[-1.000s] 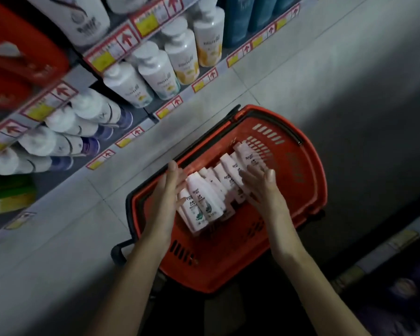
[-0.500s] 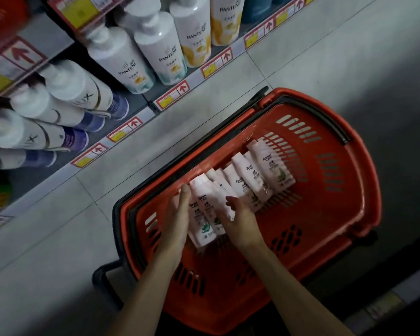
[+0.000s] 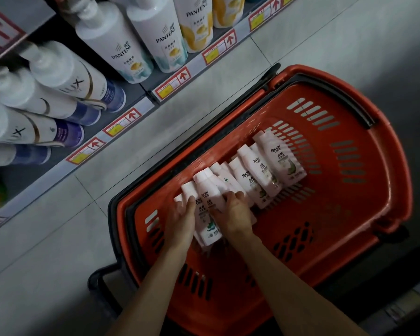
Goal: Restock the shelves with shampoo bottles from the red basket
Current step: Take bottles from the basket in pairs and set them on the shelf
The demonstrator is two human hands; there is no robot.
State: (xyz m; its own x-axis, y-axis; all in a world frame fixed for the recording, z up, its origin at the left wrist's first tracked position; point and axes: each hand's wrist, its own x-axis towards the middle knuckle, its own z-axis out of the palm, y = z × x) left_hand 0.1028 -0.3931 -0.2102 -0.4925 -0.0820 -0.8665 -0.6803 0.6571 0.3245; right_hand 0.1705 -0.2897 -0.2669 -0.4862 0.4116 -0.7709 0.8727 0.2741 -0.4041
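While your flat left hand (image 3: pixel 183 221) and curled right hand (image 3: pixel 235 215) squeeze pink plastic shampoo bottles (image 3: pixel 207 204), all lie unshelved in the red plastic basket (image 3: pixel 364 214).

The basket (image 3: pixel 386 166) stands on the floor (image 3: pixel 325 32) and fills the centre and lower right of the frame. Inside it, bottles (image 3: pixel 260 173) lie overlapping in one diagonal row, lower left to upper right, along the wall nearest the shelf (image 3: pixel 135 92). The left hand (image 3: pixel 181 221) lies against the row's lower-left end. The right hand (image 3: pixel 235 214) rests on top of that end, just beside the left. The shelf runs diagonally across the upper left, with a strip of floor between it and the basket. Pump bottles (image 3: pixel 121 44) stand on it in rows. Price tags (image 3: pixel 172 81) line its front edge.
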